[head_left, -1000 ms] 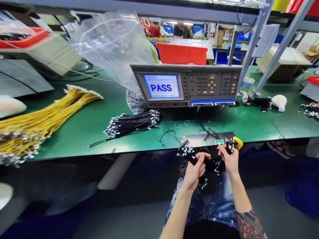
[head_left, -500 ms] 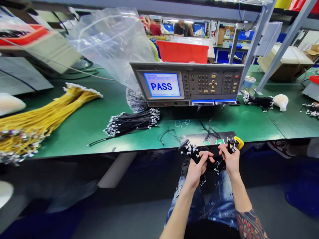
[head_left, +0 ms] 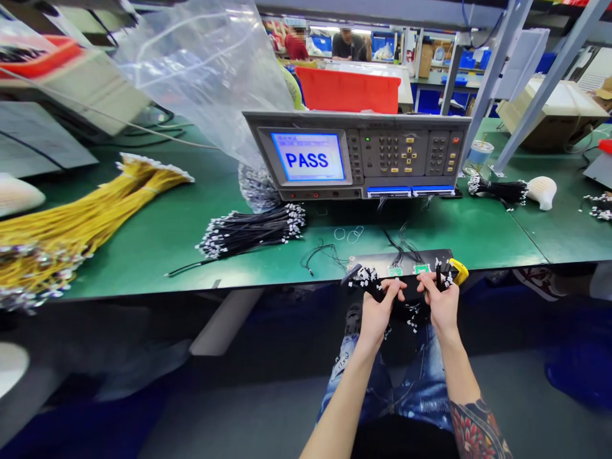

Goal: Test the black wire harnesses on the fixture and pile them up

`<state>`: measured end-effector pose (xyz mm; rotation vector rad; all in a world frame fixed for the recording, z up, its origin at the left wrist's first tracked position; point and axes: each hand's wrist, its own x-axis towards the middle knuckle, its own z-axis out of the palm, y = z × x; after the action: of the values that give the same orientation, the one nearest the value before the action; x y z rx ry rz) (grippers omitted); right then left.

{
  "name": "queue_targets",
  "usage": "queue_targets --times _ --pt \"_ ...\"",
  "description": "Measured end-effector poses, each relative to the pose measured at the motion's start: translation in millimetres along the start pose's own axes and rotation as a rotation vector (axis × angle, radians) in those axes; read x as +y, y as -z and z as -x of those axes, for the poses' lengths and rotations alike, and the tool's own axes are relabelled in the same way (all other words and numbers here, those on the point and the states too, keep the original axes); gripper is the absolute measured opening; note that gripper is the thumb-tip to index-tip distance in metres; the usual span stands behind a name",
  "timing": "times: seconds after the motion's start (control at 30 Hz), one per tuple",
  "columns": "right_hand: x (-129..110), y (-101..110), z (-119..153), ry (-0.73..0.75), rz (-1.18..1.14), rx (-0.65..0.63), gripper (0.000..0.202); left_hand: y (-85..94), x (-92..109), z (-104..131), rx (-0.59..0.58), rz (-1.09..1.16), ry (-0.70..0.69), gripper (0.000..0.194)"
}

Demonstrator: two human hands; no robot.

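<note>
In the left hand [head_left: 382, 306], the left bundle [head_left: 370, 280] of black wires is grasped, its white plugs fanned out at the bench edge. In the right hand [head_left: 442, 303], the right bundle [head_left: 438, 274] is grasped, just beside the yellow clamp [head_left: 459, 273]. The fingertips are held close to the green boards [head_left: 395, 271], which are mounted at the front of the plate [head_left: 375, 260]; whether a plug is pinched in them cannot be told. "PASS" is displayed on the tester [head_left: 356, 156] behind. On the bench [head_left: 148, 268], a black pile [head_left: 253, 231] is laid left of the plate, with yellow wires [head_left: 95, 207] laid farther left.
</note>
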<state>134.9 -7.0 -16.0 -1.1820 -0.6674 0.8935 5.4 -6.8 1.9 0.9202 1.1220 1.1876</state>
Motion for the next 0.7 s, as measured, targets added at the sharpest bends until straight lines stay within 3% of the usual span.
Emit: queue_targets --times 0.5,0.7 --pt "9.7 4.3 -2.6 0.048 0.048 0.000 0.036 -13.4 -18.9 -12.0 0.233 -0.026 -0.125 0.030" --pt "4.5 3.6 -2.5 -0.018 0.000 -0.023 0.039 -15.6 -21.5 -14.0 0.251 -0.021 -0.135 0.028"
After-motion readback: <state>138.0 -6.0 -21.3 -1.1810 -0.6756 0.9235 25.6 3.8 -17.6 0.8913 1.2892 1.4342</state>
